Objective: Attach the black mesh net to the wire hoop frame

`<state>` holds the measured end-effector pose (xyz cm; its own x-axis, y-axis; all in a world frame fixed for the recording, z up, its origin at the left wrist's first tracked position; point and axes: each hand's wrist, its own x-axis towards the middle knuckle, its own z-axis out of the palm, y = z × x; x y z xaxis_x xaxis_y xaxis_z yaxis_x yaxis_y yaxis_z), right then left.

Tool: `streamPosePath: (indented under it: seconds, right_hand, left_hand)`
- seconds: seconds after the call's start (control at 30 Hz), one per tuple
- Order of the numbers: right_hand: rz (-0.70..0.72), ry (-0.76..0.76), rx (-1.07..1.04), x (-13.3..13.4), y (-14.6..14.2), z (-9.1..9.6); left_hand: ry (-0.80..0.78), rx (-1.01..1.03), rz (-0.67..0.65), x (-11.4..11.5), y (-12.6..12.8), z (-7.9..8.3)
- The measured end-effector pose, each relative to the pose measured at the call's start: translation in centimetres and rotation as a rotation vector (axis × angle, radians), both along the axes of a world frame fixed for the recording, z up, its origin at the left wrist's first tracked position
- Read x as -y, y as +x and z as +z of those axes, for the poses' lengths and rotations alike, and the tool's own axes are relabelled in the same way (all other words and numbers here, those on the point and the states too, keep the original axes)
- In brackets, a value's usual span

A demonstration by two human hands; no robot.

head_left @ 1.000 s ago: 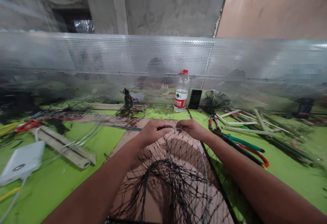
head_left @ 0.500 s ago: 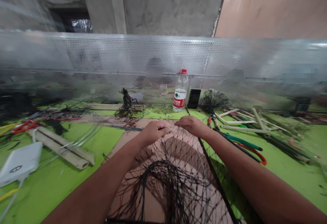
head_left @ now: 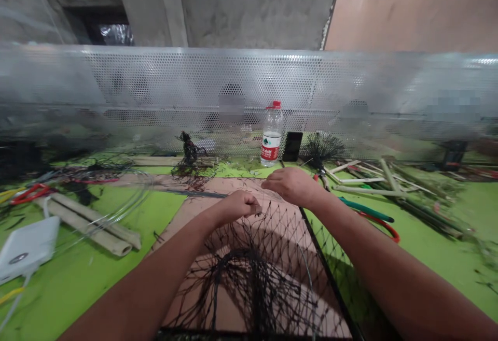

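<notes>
My left hand (head_left: 238, 207) is a closed fist at the top of a black knotted net (head_left: 249, 279) and appears to grip its mesh. My right hand (head_left: 290, 185) lies palm down a little farther away, its fingers curled towards the left hand at the net's upper edge. What those fingers pinch is hidden. The net spreads towards me over a brown cardboard sheet (head_left: 202, 216), with a thick tangle of mesh in its middle. A thin wire hoop (head_left: 305, 263) and a straight black bar (head_left: 330, 273) run along its right side.
A green work mat (head_left: 428, 258) bears many items. Pliers with green and red handles (head_left: 368, 216) and pale bamboo strips (head_left: 389, 180) lie right; bamboo tubes (head_left: 85, 229), a white power bank (head_left: 27, 247) and red-handled scissors (head_left: 29, 194) lie left. A water bottle (head_left: 271, 135) stands before a perforated metal barrier (head_left: 249, 82).
My left hand has drawn back towards me and closed into a fist. My right hand has moved up and away from me, so the hands are farther apart. The view has tilted slightly.
</notes>
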<state>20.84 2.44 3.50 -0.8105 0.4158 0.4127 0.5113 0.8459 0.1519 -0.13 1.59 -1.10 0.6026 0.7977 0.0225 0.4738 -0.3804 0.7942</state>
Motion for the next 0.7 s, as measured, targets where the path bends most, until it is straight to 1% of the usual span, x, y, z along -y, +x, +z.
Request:
streamPosePath:
  seconds: [0.13,0.27,0.37,0.47,0.53,0.63,0.7]
  right_hand:
    - [0.027,0.076,0.05,0.5,-0.5,0.7]
    - [0.047,0.121,0.034,1.1,-0.6,1.6]
    - [0.026,0.19,-0.085,1.7,-0.2,1.3]
    - [-0.031,0.255,-0.275,1.9,0.4,0.3]
    - [-0.007,0.201,-0.333,1.6,0.4,-0.5]
    - [0.085,0.023,-0.367,0.4,-0.3,-1.6]
    - [0.127,-0.07,-0.42,-0.5,-0.9,-2.2]
  left_hand:
    - [0.021,0.044,-0.025,-0.2,0.2,-0.2]
    - [0.041,0.115,-0.044,-0.2,0.3,-0.2]
    - [0.091,0.073,-0.024,-0.3,-0.1,0.0]
    - [0.107,0.105,-0.014,-0.6,-0.9,0.2]
    - [0.098,0.153,0.011,-0.9,-1.4,0.3]
    - [0.103,0.183,0.03,-1.1,-1.9,0.5]
    - [0.1,0.18,0.013,-0.9,-2.0,0.8]
